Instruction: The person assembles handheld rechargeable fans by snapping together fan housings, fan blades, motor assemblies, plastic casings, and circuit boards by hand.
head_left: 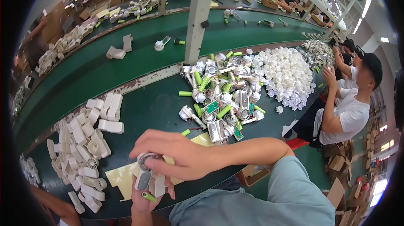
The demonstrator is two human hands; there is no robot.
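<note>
Near the table's front edge, my left hand (141, 204) is closed from below around an open white plastic housing (158, 186). Reaching across from the right, my right hand (181, 155) grips the round silver end of a small fan assembly (144, 179) from above, right against that housing. A green battery cell (149, 196) sticks out at the lower end of these parts, beside my left fingers. Yellow sheets (120, 179) lie on the table under my hands. My palms and fingers partly hide how the pieces fit together.
White housings (80, 141) are heaped at left. Fan assemblies with green cells (223, 95) pile up ahead, beside a mound of small white parts (284, 74). A metal post (198, 19) stands by the green conveyor belt (97, 70). A co-worker (345, 104) sits at right.
</note>
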